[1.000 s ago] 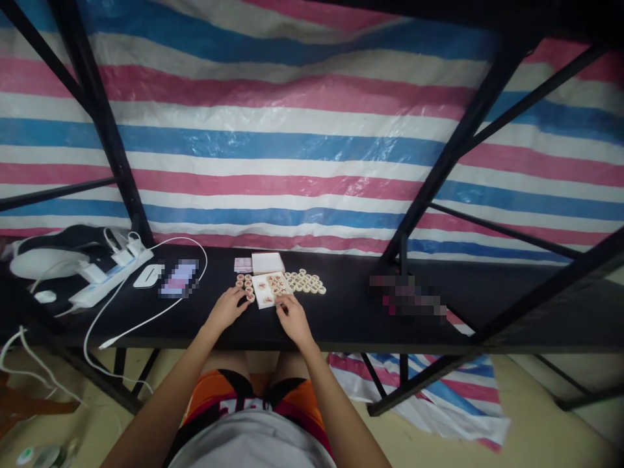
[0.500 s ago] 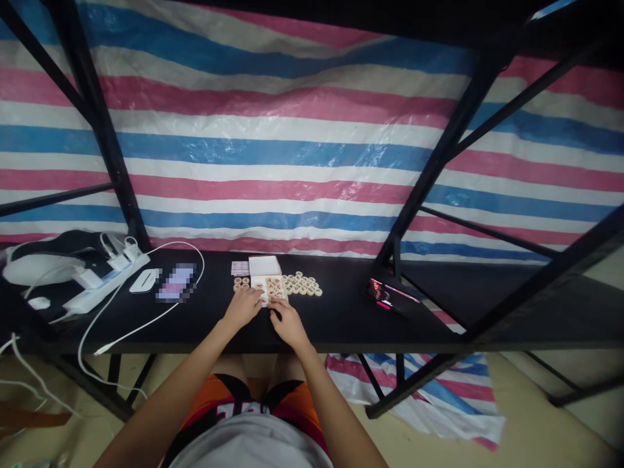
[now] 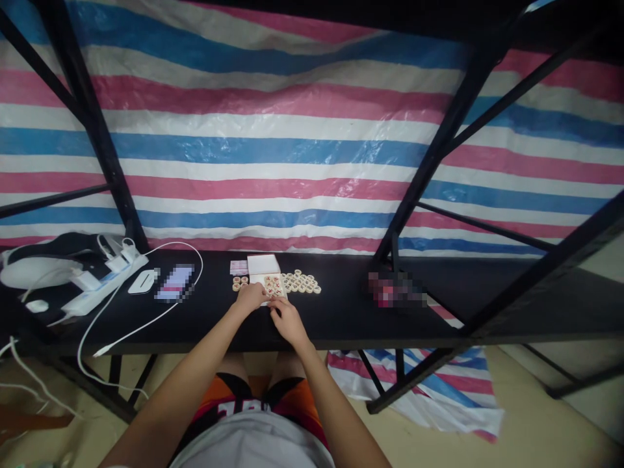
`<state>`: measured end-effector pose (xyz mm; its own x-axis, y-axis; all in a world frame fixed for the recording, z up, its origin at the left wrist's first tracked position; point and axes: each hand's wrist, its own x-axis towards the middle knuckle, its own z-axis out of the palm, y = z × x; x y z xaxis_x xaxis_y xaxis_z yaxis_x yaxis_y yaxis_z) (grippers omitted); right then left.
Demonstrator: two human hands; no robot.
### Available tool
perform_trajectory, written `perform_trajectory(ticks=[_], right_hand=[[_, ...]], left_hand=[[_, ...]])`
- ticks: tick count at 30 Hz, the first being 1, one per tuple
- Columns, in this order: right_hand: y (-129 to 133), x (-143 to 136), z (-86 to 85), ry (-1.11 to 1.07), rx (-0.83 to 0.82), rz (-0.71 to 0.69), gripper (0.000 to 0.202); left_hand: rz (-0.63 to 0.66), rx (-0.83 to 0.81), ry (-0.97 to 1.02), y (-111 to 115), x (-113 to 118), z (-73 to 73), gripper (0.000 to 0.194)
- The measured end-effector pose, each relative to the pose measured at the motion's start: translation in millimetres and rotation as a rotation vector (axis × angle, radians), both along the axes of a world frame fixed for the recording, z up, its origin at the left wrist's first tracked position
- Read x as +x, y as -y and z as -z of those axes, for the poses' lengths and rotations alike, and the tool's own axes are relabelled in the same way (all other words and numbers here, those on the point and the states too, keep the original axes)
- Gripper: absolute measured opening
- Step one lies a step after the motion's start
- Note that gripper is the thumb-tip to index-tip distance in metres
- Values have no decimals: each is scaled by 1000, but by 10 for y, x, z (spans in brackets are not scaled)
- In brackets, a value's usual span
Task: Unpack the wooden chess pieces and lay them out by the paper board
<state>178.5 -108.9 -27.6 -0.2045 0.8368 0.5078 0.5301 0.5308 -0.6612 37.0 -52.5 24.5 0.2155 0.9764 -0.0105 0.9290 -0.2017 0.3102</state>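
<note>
An open white box (image 3: 264, 264) lies on the black tabletop, its lid raised at the back. Round wooden Chinese chess pieces (image 3: 272, 281) with red characters lie in rows inside it. My left hand (image 3: 250, 297) bends over the box's left half, fingers curled and fingertips down among the pieces; whatever they pinch is hidden. At the near right corner, my right hand (image 3: 288, 321) grips the box's edge with its fingers over the rim and its thumb lower. More loose chess pieces (image 3: 303, 283) lie right of the box, and a small group of pieces (image 3: 240, 283) sits to its left.
Pinkish printed papers (image 3: 238, 267) lie behind the left group. Farther left are a blurred phone (image 3: 175, 283), a white card-like device (image 3: 143, 281), a power strip (image 3: 100, 289) and a loose white cable (image 3: 141, 329). Black frame posts (image 3: 414, 188) rise beside the table before striped sheeting (image 3: 273, 149).
My left hand has curled and shifted slightly right over the box, covering pieces at its left that showed before. The right hand stays at the box corner. The view tilts slightly.
</note>
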Motion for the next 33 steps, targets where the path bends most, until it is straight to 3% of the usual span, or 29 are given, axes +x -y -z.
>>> perform_trajectory(ticks=[5,13,17,22,26,33], right_hand=[[-4,5,2,-2,1,18,24],[-13,2,1,-5,22,47,23],[-19,7,13,-1,23,46,24],[-28,9,37,-20,23,43,24],[-34,23,40,-49,10,38,23],[-30,29,24,-78,-15,29,22]], left_hand=[[35,-28,79,-74,-19,87,23],[93,-56,420,-213,-49,400,21],[83,29,608,-113,-95,322,25],[-144,265,840,201,-540,270,35],[-223,307,800,372,-860,415,29],[-227,365,579,363,-867,505,17]])
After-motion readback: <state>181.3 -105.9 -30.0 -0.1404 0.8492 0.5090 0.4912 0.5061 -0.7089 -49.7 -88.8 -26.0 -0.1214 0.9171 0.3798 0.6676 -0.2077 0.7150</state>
